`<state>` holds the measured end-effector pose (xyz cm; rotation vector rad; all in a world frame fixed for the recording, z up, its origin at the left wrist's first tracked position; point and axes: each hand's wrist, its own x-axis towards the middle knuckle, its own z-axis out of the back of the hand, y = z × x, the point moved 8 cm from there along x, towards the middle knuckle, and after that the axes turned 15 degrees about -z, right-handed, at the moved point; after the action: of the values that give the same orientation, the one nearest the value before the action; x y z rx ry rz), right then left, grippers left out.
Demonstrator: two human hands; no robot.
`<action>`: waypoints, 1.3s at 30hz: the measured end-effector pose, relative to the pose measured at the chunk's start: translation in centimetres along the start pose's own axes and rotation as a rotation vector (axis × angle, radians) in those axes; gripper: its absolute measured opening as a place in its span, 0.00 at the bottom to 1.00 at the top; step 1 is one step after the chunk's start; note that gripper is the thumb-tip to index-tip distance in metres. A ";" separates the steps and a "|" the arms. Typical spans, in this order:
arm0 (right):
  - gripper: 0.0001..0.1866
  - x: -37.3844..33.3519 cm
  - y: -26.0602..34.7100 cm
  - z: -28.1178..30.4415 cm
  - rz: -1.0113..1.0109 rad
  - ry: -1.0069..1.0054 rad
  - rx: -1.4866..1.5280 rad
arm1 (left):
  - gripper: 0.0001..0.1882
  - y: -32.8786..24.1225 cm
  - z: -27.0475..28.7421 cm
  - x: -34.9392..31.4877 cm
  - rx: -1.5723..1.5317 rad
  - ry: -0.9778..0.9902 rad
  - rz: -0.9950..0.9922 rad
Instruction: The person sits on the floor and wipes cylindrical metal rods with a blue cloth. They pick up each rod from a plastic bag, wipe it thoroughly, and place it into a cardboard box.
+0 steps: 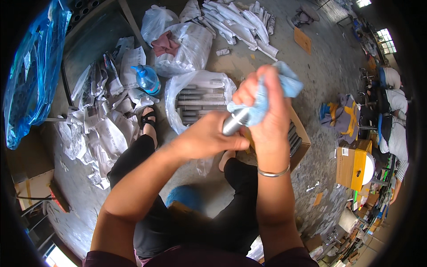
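A shiny grey metal tube (235,122) is held slantwise between my two hands above my knees. My left hand (207,137) grips its lower end, fingers wrapped round it. Around its upper part, my right hand (268,104) clasps a light blue cloth (288,81), slightly smeared by motion, and a bracelet circles that wrist. Beneath and beyond my hands, a container lined with clear plastic (172,95) holds several similar grey tubes (200,102) lying in rows. To the right, partly hidden by my right forearm, a cardboard box (303,142) holds more dark tubes.
Crumpled paper wrappings (104,127) pile up on the left beside a blue pump bottle (147,81). A plastic sack (187,46) with a reddish cloth (165,43) stands behind. Rolled paper (242,22) lies farther back. At right are a yellow-brown box (351,167) and other people.
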<state>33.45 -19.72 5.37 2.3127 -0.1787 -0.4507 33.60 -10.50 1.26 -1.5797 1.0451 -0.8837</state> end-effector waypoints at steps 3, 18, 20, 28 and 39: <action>0.17 -0.4 1.4 -1.5 -0.022 0.591 0.224 | 0.19 0.3 -3.6 -2.2 -0.795 0.210 0.202; 0.14 0.9 0.3 0.5 -0.040 0.248 0.244 | 0.25 1.0 -1.0 -2.2 -0.547 0.121 0.129; 0.15 0.6 1.4 -0.2 -0.003 0.415 0.261 | 0.28 1.0 -1.9 -2.6 -0.741 0.114 0.160; 0.15 1.2 0.1 0.7 0.010 0.126 0.148 | 0.19 1.2 0.3 -1.9 -0.400 -0.121 0.052; 0.11 1.2 -3.5 0.4 -0.051 -0.127 -0.370 | 0.15 -3.4 5.1 -1.6 0.771 -0.270 -0.183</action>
<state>34.37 -17.88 2.28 1.9304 -0.0893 -0.6034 38.38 -6.87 3.35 -1.0924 0.2961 -1.0029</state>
